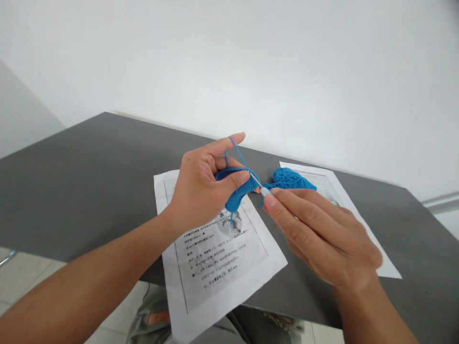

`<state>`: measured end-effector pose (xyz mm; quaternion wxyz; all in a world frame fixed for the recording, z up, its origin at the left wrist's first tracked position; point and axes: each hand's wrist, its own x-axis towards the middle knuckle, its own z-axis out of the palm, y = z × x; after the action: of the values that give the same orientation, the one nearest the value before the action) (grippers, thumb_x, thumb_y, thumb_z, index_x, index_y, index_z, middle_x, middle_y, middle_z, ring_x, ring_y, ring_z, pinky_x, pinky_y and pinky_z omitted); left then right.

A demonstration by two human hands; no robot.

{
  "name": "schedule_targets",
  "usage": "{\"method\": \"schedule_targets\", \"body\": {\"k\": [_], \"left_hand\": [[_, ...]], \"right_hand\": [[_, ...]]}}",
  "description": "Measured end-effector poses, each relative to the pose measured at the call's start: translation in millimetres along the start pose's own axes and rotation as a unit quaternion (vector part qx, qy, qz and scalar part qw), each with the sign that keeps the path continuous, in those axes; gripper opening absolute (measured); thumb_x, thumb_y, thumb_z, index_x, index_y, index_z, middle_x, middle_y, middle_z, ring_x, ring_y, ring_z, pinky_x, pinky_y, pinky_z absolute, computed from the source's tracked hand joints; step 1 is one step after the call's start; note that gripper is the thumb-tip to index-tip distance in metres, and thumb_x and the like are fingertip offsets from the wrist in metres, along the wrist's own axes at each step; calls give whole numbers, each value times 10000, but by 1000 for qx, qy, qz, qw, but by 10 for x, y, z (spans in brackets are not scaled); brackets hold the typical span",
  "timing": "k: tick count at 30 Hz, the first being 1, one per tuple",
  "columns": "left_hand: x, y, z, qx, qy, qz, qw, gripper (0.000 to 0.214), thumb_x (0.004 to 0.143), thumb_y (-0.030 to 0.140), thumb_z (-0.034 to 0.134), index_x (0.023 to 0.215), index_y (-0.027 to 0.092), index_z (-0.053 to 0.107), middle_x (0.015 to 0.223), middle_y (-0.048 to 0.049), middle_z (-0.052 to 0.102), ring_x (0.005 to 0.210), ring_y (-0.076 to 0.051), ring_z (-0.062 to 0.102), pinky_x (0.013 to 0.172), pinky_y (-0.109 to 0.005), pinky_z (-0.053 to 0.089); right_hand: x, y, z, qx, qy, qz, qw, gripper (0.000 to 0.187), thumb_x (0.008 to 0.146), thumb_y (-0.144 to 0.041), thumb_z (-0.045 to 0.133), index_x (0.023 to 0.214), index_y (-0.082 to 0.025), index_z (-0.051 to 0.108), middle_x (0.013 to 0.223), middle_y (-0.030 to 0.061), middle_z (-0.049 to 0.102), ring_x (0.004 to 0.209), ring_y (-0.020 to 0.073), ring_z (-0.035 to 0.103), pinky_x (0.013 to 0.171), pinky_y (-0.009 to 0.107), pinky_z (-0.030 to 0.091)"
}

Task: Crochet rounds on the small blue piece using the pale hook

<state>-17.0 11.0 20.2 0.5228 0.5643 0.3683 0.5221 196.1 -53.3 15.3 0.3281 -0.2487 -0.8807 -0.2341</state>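
Observation:
Pinched between the thumb and fingers of my left hand (204, 184) is a blue crochet piece (234, 199), its lower edge hanging down with a short yarn tail. A strand of blue yarn (238, 151) loops over my raised left index finger and runs down to the work. My right hand (319, 229) grips a crochet hook (265, 191) by its pale handle. The hook's metal shaft reaches to the top edge of the piece, close to my left thumb; its tip is hard to make out. A small orange item (257, 190) shows beside the piece.
A loose bundle of blue yarn (292, 179) lies behind my right hand, partly on a printed sheet (380, 265). Another printed sheet (222, 282) lies under my left hand and hangs over the near edge of the dark grey table (89, 191). A white wall (229, 62) stands behind.

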Motion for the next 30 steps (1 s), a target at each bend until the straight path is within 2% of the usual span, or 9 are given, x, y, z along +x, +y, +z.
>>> {"method": "schedule_targets", "body": {"k": [4,7,13,16,19,24,26,28,30], "left_hand": [[22,-5,-22,71,-13,29,997,674,786,155,814,1455,148,738,830,-8,849,665,-164,733,596,-264,577],[46,-29,-55,118,-34,52,991,665,811,149,774,1474,145,729,826,-1,839,661,-148,703,595,-254,554],[63,-55,-109,142,-98,69,983,656,837,143,744,1493,142,717,836,-13,829,654,-135,691,594,-244,518],[50,-39,-118,125,-139,50,981,669,855,157,731,1523,153,693,853,-25,843,651,-155,718,574,-256,522],[39,-2,-125,94,-168,25,981,694,850,160,751,1537,110,670,852,-54,852,665,-183,745,559,-265,530],[37,48,-132,60,-187,15,980,692,835,155,783,1515,80,679,845,-74,854,660,-185,752,564,-264,550],[43,43,-130,58,-183,16,981,681,844,157,773,1514,84,680,833,-67,852,661,-185,756,571,-265,560],[53,25,-131,81,-167,29,982,662,841,144,761,1499,95,696,834,-54,849,676,-180,759,595,-263,568],[64,6,-138,116,-149,46,981,656,838,134,751,1492,103,705,857,-50,851,695,-176,761,623,-264,572]], "right_hand": [[58,13,-58,-20,-37,-22,999,244,1001,27,604,1204,24,740,1098,202,817,1008,282,765,835,389,678],[23,35,-65,-6,-22,-14,1000,257,991,11,658,1233,-10,742,1092,169,818,968,256,768,809,378,678],[-42,98,-72,105,41,118,987,297,911,-11,818,1158,-175,818,1043,74,866,897,213,827,828,342,717],[-42,118,-63,214,92,206,951,343,883,-11,841,1129,-250,862,922,28,865,733,192,813,624,320,690],[-57,116,-30,302,119,280,903,344,883,-37,849,1119,-286,882,851,13,845,560,157,742,427,288,585],[-78,67,8,394,163,359,830,221,943,-129,832,1068,-302,890,787,10,806,525,144,700,357,266,531],[-61,51,-13,362,159,356,847,232,951,-140,825,1087,-318,883,794,2,807,524,144,698,370,277,541],[-25,44,-58,266,123,291,911,295,916,-112,851,1118,-326,874,859,8,843,606,181,763,476,322,635],[22,46,-113,162,70,183,967,353,886,-48,853,1127,-307,866,955,28,878,747,236,834,632,369,718]]}}
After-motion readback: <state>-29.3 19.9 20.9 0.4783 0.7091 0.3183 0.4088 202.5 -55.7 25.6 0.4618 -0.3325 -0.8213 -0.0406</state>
